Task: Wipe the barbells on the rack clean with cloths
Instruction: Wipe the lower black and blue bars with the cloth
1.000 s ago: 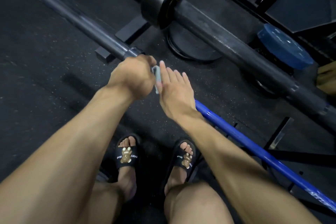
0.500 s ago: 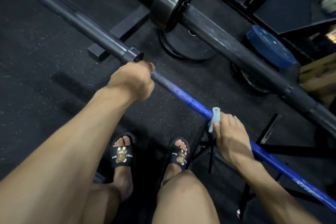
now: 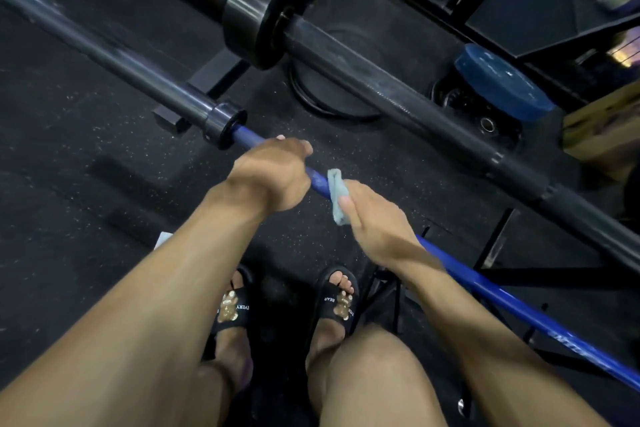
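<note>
Barbell (image 3: 485, 282) is lying across the rack; left hand (image 3: 273, 173) is gripping its blue shaft, right hand (image 3: 375, 220) is pressing a cloth (image 3: 337, 196) around it. Black bars (image 3: 398, 87) behind probably are waiting.

The left hand (image 3: 273, 173) is curled around the bar (image 3: 485, 282) near its collar; just beside it, a cloth (image 3: 336, 194) is pressed to the bar by the right hand (image 3: 375, 218).

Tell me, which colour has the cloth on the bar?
Pale grey-blue cloth, held on the blue bar by the right hand; head view.
</note>
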Demonstrator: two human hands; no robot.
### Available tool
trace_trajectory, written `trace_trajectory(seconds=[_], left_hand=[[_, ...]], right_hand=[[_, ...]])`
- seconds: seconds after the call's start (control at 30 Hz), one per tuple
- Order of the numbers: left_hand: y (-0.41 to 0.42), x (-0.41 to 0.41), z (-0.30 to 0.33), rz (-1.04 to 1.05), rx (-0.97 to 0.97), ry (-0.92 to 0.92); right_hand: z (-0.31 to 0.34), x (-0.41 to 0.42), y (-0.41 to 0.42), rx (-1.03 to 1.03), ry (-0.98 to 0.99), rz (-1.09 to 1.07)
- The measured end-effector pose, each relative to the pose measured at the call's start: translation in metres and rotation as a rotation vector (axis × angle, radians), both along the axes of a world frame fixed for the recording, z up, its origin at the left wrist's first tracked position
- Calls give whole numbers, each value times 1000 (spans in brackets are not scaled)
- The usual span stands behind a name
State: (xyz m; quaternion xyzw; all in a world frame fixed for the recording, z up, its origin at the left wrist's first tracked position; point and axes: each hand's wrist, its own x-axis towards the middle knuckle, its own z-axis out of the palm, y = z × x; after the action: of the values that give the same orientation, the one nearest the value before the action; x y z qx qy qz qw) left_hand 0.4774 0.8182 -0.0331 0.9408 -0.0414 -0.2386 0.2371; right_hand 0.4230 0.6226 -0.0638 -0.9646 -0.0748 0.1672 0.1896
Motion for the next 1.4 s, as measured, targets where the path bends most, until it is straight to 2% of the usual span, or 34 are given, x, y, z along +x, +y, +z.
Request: trace_trajectory(seconds=[0.17, 0.23, 0.3, 0.37, 0.47, 0.53, 0.67, 0.73, 0.87, 0.93, 1.13, 1.3, 1.4], left_hand=[[-10, 1, 1, -10, 1, 37], [-11, 0, 1, -19, 20, 37], [-14, 2, 5, -20, 32, 43], [-15, 0, 7, -26, 47, 41], [-24, -2, 4, -69, 59, -62], [-30, 1, 4, -78, 77, -14], [-40, 8, 7, -51, 96, 65], [-47, 10, 7, -66, 131, 63], [-44, 10, 1, -110, 162, 26], [-34, 10, -6, -150, 157, 27], [-4, 5, -27, -91, 6, -65], [5, -4, -48, -203, 177, -235], [1, -8, -58, -207, 170, -337]], right_hand=[[-1, 1, -11, -126, 59, -28], [0, 9, -7, -50, 65, -95], [-2, 2, -14, 4, 48, -74], [-6, -8, -18, -28, 47, 8], [-10, 5, -17, -117, 92, -30], [-11, 9, -11, -85, 91, -73], [-14, -3, -4, -171, -42, 51], [-14, 1, -3, -184, 0, 17], [-1, -7, -22, -56, 41, -16], [0, -28, -48, -122, 2, -2], [-27, -82, -126, -265, -93, -132], [-28, -72, -121, -375, -111, -50], [-22, -65, -121, -390, -64, -16]])
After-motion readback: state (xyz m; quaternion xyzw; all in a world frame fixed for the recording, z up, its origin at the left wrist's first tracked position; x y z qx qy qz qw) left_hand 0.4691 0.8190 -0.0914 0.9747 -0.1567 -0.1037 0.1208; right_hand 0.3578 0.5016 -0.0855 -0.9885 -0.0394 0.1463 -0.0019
